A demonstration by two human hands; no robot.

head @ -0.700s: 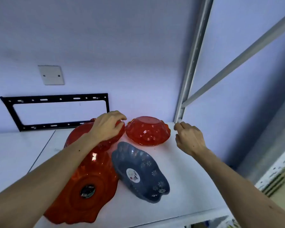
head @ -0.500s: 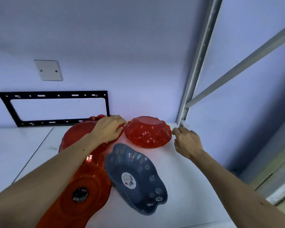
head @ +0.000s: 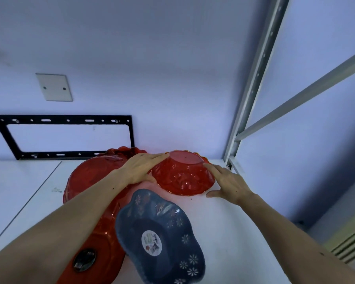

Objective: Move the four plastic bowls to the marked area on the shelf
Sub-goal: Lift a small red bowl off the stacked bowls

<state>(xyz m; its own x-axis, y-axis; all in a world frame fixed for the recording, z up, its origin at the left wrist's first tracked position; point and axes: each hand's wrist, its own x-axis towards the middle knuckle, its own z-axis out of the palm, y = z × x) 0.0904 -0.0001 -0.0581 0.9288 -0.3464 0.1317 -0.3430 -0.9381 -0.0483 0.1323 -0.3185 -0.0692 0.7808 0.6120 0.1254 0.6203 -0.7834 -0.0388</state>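
A small red bowl [head: 182, 175] lies upside down at the back of the white shelf [head: 234, 232]. My left hand [head: 141, 169] presses flat against its left side and my right hand [head: 230, 183] against its right side, so the bowl sits between both palms. In front of it a blue-grey flowered bowl [head: 162, 236] lies upside down, showing a round sticker. A large red bowl [head: 86, 179] lies at the back left, partly under my left forearm. Another red bowl [head: 103, 253] with a black sticker lies at the front left, overlapped by the blue-grey one.
A grey metal upright [head: 252, 85] with a slanted brace stands at the shelf's back right corner, close to the small red bowl. A black bracket [head: 70, 138] and a white plate [head: 53, 87] are on the wall. A seam [head: 25, 206] crosses the shelf at left.
My left hand left the large red bowl and went to the small red bowl's left side. My right hand came away from the upright to the bowl's right side.
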